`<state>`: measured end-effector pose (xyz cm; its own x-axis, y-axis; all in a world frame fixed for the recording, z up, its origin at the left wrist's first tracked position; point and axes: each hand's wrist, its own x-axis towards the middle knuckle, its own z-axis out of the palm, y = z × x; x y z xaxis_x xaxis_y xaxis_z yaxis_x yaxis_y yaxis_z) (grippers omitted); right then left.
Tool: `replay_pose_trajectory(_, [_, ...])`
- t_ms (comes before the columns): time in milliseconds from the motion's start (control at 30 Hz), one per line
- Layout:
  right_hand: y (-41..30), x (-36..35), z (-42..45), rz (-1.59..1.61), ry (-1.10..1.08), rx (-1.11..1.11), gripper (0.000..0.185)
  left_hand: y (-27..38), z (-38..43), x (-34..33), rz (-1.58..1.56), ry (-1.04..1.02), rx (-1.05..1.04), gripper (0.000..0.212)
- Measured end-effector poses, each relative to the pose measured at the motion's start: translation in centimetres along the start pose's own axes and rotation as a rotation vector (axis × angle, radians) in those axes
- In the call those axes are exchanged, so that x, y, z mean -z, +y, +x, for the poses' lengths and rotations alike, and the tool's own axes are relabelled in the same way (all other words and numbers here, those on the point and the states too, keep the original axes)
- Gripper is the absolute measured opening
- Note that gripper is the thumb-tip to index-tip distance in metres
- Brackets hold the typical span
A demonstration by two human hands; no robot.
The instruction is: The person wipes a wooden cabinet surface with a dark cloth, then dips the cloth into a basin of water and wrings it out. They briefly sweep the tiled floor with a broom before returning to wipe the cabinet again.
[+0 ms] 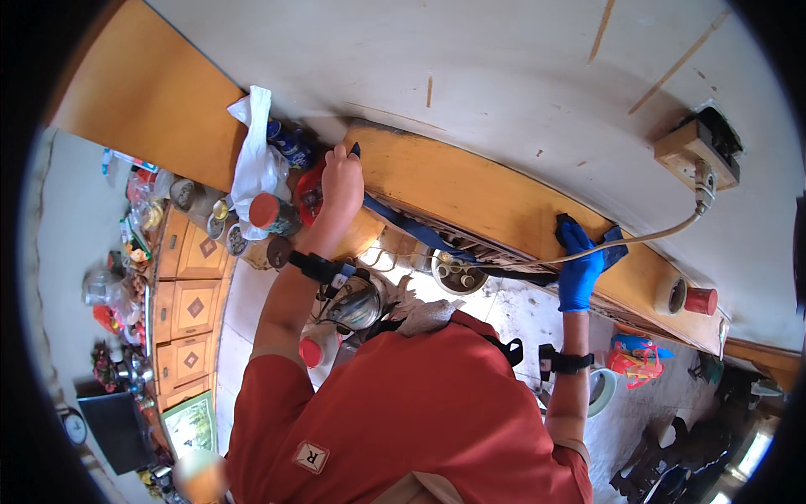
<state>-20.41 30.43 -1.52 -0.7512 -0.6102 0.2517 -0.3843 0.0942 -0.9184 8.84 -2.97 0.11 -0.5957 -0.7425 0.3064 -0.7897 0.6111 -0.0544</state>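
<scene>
My right hand [578, 274], in a blue glove, presses a dark blue cloth [614, 249] onto the top of a long wooden ledge [453, 170] along the wall. A beige power cable [636, 239] crosses over that hand. My left hand [342, 179] is bare and closed at the ledge's far left end. A small dark thing [356, 150] sticks out between its fingers; what it is cannot be told. Below that hand lies a red dish [308, 196], partly hidden by it. A dark blue fabric strip [415, 232] runs along the ledge's front edge.
Left of my left hand stand a red-lidded jar [264, 211], a white plastic bag [252, 157] and a blue can [291, 146]. A cup [670, 296] and a red container [701, 301] sit at the ledge's right end. The cable meets a wall socket box [696, 154]. A metal kettle [357, 302] stands below.
</scene>
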Motion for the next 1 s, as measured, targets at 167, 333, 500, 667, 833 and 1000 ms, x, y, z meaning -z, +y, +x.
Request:
replay_pose_trajectory(167, [0.3,0.0,0.0,-0.152,-0.032,0.114,0.029,-0.9,0.8,1.1,-0.105,0.16,-0.039,0.014])
replay_pose_trajectory(333, [0.7,0.3,0.1,-0.331,-0.019,0.199,0.028,0.8,4.5,1.5,-0.377,0.33,-0.17,0.011])
replay_pose_trajectory(500, [-0.6,0.0,0.3,-0.36,-0.019,0.169,0.026,2.4,4.9,-1.9,-0.486,0.114,-0.444,0.025])
replay_pose_trajectory(667, [-0.7,0.0,0.6,-0.51,-0.027,0.17,0.028,1.6,5.9,-1.5,-0.264,0.127,-0.429,0.026])
replay_pose_trajectory(833, [-1.5,-0.1,1.0,-0.655,-0.044,0.27,0.027,-0.7,5.4,-2.6,-0.154,0.138,-0.297,0.029])
replay_pose_trajectory(1000, [-2.0,-0.6,1.1,-0.677,-0.029,0.236,0.027,0.3,4.2,-1.2,-0.284,0.187,-0.238,0.034])
